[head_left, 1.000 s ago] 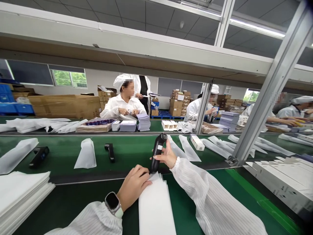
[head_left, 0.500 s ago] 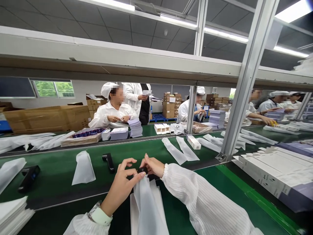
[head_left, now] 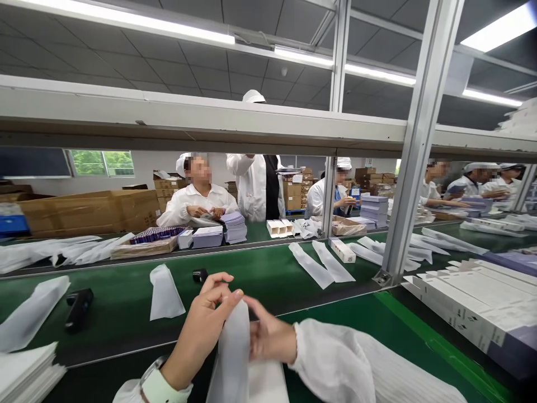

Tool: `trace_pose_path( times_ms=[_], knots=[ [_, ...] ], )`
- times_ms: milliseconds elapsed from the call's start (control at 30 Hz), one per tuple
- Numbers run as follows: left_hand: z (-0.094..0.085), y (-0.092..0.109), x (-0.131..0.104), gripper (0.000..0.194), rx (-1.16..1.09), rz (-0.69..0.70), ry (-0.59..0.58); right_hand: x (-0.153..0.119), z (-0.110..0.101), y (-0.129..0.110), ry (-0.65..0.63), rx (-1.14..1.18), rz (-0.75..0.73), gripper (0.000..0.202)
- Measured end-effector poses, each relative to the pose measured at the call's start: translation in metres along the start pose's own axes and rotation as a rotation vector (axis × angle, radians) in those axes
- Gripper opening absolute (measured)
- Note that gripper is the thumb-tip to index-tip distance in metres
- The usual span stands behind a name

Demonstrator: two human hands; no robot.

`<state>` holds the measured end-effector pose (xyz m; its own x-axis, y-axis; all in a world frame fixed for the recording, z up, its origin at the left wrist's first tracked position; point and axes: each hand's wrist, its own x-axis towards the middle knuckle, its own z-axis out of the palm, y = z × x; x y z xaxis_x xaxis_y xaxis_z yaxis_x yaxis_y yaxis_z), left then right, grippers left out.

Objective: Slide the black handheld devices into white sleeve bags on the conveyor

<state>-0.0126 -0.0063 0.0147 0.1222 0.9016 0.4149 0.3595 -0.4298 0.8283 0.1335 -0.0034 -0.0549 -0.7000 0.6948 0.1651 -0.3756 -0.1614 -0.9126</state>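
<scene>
A translucent white sleeve bag (head_left: pixel 234 358) hangs upright in front of me, its top edge pinched between the thumb and fingers of my left hand (head_left: pixel 200 324). Close against the bag's right side is my right hand (head_left: pixel 272 338), its forefinger reaching toward the top edge. Motion blurs its other fingers, and I cannot tell whether they grip the bag. Behind and below the bag lies a flat white piece (head_left: pixel 271 380), partly covered. On the green belt beyond my hands rest a black handheld device (head_left: pixel 200 275), another black device (head_left: pixel 79 308) and a loose white bag (head_left: pixel 166 294).
More bags (head_left: pixel 310 266) and a small white box (head_left: pixel 342 250) lie on the belt (head_left: pixel 260 274). A metal post (head_left: pixel 419 140) rises at right, beside flat cartons (head_left: pixel 465 296). White sheets (head_left: pixel 29 375) are stacked at left. Co-workers (head_left: pixel 200 196) sit opposite, under the shelf (head_left: pixel 210 120).
The black end that stuck out of the bag between my fingers is out of sight. My right hand has dropped along the bag's side. Items on the belt have shifted right.
</scene>
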Motion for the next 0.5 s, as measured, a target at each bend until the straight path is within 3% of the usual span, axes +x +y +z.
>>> trace_pose_path(
  times_ms=[67, 133, 200, 267, 333, 400, 500],
  knots=[
    [-0.001, 0.000, 0.001, 0.038, -0.040, -0.021, 0.036, 0.001, 0.013, 0.012, 0.041, 0.025, 0.003, 0.084],
    [0.000, -0.006, 0.002, 0.030, -0.097, -0.033, 0.084, 0.008, 0.014, 0.011, 0.155, 0.021, -0.054, 0.071],
    [0.006, -0.020, 0.001, 0.033, -0.116, -0.053, 0.149, 0.019, -0.002, -0.003, 0.336, 0.004, -0.163, 0.054],
    [0.015, -0.041, -0.001, 0.041, -0.044, -0.093, 0.146, 0.030, -0.034, -0.026, 0.596, -0.132, -0.266, 0.038],
    [0.026, -0.062, -0.006, 0.044, 0.087, -0.132, 0.001, 0.036, -0.072, -0.050, 0.900, -0.446, -0.283, 0.033],
    [0.036, -0.076, -0.009, 0.040, 0.205, -0.148, -0.161, 0.038, -0.107, -0.068, 1.094, -0.740, -0.223, 0.037],
    [0.042, -0.080, -0.010, 0.029, 0.329, -0.163, -0.319, 0.037, -0.144, -0.075, 1.132, -0.934, -0.099, 0.038]
  ],
)
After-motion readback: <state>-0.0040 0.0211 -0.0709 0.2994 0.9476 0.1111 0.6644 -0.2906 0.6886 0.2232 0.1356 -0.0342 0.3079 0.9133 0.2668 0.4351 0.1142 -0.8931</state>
